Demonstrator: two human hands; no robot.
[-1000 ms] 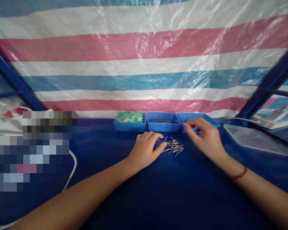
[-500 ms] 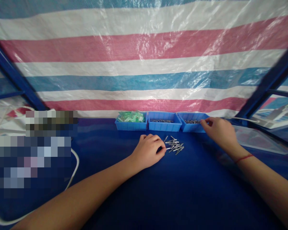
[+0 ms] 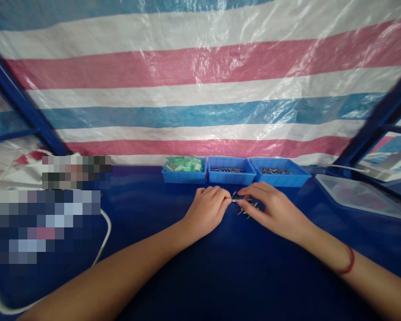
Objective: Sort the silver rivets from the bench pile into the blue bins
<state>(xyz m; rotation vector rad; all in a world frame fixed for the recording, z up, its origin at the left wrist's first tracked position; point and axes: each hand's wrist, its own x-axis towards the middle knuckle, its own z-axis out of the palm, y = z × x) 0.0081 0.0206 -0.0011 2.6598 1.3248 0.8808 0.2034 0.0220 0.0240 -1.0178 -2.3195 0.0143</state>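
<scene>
My left hand (image 3: 207,209) rests on the blue table, thumb and forefinger pinched on a thin silver blind rivet (image 3: 234,200) that points right. My right hand (image 3: 274,209) is opposite, thumb and forefinger apart around the free end of that rivet; whether they touch it is hard to tell. Below and behind the right fingers lies a small pile of blind rivets (image 3: 243,211), partly covered by that hand. Behind both hands stand a blue bin (image 3: 231,178) of long thin metal pieces and another blue bin (image 3: 282,180) of small metal parts.
A third blue bin (image 3: 185,178) at the left of the row holds green-and-clear plastic packets. A clear plastic lid or tray (image 3: 361,196) lies at the right. White cable (image 3: 105,236) curves over the table at left. Striped sheeting (image 3: 200,98) hangs behind.
My right hand has come from the right-hand bin, leftward and nearer, to the rivet at my left fingertips. The left hand has stayed nearly in place, still pinching.
</scene>
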